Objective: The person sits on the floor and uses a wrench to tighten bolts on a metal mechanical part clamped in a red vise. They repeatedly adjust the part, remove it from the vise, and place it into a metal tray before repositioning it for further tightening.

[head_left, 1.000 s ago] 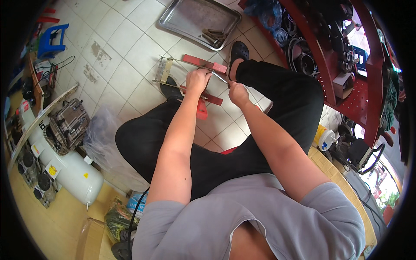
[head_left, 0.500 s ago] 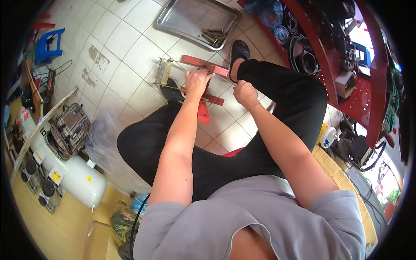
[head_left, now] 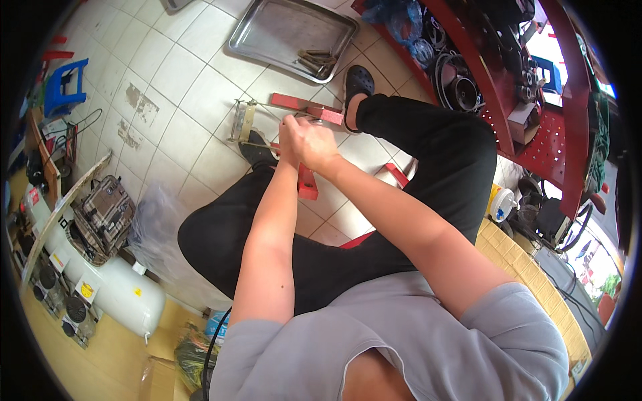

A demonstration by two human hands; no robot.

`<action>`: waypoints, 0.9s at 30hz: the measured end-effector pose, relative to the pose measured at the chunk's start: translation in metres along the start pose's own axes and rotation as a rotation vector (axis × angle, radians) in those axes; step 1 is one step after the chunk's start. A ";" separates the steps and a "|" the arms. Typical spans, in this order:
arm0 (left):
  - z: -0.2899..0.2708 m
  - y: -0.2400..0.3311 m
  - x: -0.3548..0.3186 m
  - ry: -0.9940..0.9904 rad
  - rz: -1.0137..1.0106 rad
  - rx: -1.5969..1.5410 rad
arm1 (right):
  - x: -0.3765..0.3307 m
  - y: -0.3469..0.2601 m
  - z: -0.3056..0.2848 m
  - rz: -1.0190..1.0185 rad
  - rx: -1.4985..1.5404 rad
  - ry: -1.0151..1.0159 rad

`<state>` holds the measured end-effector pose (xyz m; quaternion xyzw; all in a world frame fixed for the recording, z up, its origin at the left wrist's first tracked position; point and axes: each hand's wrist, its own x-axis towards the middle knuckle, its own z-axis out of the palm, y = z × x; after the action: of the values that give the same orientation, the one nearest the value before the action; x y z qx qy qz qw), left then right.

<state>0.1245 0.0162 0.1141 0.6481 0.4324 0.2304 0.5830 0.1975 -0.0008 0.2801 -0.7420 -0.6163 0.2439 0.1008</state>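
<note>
- 2 bare hands meet over a red metal frame [head_left: 309,111] that lies on the white tiled floor [head_left: 180,87], between our feet and just in front of our knees.
- Our left hand [head_left: 289,137] and right hand [head_left: 313,146] are pressed close together at the frame's middle; the grip of each looks closed around a small part there, but we cannot tell exactly what the fingers pinch, since the hands cover it.
- We judge the frame to be steel, so heavy, stiff and not fragile; painted faces may be a little slick, and cut ends could be sharp.
- We judge the best hold to be on the long flat red bars, well away from the thin parts.
- It looks like flat red bars crossing at an angle, one running toward our right foot in a black clog [head_left: 358,81], another dropping toward our knees.
- At its left end sits a pale metal bracket [head_left: 246,124] with thin rods, which we judge lighter and easier to bend.
- Beyond the frame, well apart from it, a shallow steel tray [head_left: 267,30] holds a few dark tools.
- To our left stand a white air tank [head_left: 114,287] and a small engine [head_left: 101,217].
</note>
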 end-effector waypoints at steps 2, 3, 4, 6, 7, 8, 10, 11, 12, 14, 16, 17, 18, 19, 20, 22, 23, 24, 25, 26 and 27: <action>-0.002 0.008 0.000 -0.118 0.160 0.706 | 0.016 -0.003 0.010 0.051 -0.063 -0.120; -0.003 0.026 0.002 -0.146 0.153 0.826 | 0.023 -0.006 0.011 0.061 -0.108 -0.154; -0.014 0.042 -0.004 -0.151 0.119 0.961 | 0.030 -0.016 0.016 0.031 -0.141 -0.201; -0.012 0.038 0.005 -0.226 -0.029 0.667 | 0.047 -0.018 0.029 -0.041 -0.229 -0.174; -0.006 0.035 0.011 -0.282 -0.092 0.514 | 0.057 -0.006 0.046 -0.090 -0.281 -0.114; -0.006 0.028 0.011 -0.320 -0.181 0.368 | 0.063 -0.004 0.064 -0.163 -0.322 -0.066; -0.003 0.015 0.010 -0.370 -0.295 0.168 | 0.075 -0.009 0.079 -0.084 -0.337 -0.240; -0.001 0.006 0.009 -0.383 -0.325 0.116 | 0.080 -0.009 0.086 -0.054 -0.320 -0.331; 0.000 -0.004 0.002 -0.372 -0.304 0.159 | 0.081 -0.011 0.092 -0.034 -0.300 -0.426; 0.001 -0.029 -0.011 -0.453 -0.290 0.113 | 0.083 -0.004 0.103 -0.079 -0.361 -0.486; -0.006 -0.062 -0.029 -0.567 -0.305 0.091 | 0.083 0.009 0.116 -0.058 -0.365 -0.532; -0.011 -0.070 -0.039 -0.588 -0.322 0.234 | 0.083 0.017 0.127 -0.036 -0.340 -0.548; -0.016 -0.071 -0.043 -0.632 -0.333 0.362 | 0.082 0.025 0.130 -0.001 -0.322 -0.563; -0.021 -0.071 -0.045 -0.679 -0.367 0.494 | 0.078 0.037 0.130 -0.070 -0.312 -0.521; -0.024 -0.057 -0.040 -0.740 -0.398 0.620 | 0.078 0.043 0.133 -0.083 -0.251 -0.540; -0.031 0.023 -0.021 -0.932 -0.501 0.777 | 0.070 0.052 0.137 -0.100 -0.119 -0.587; -0.035 0.044 -0.018 -1.002 -0.561 0.860 | 0.066 0.043 0.131 -0.105 -0.093 -0.560; -0.038 0.040 -0.021 -0.978 -0.569 0.895 | 0.061 0.033 0.117 -0.106 -0.072 -0.529; -0.042 0.031 -0.023 -0.957 -0.575 0.931 | 0.057 0.026 0.102 -0.102 -0.050 -0.498; -0.046 0.014 -0.033 -0.943 -0.581 0.962 | 0.053 0.022 0.082 -0.045 -0.005 -0.563; -0.046 -0.014 -0.036 -0.885 -0.480 0.951 | 0.046 0.016 0.059 0.010 0.046 -0.633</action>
<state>0.0648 0.0112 0.1183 0.7528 0.3393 -0.4057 0.3918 0.1879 0.0307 0.2114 -0.6297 -0.6076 0.4772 -0.0806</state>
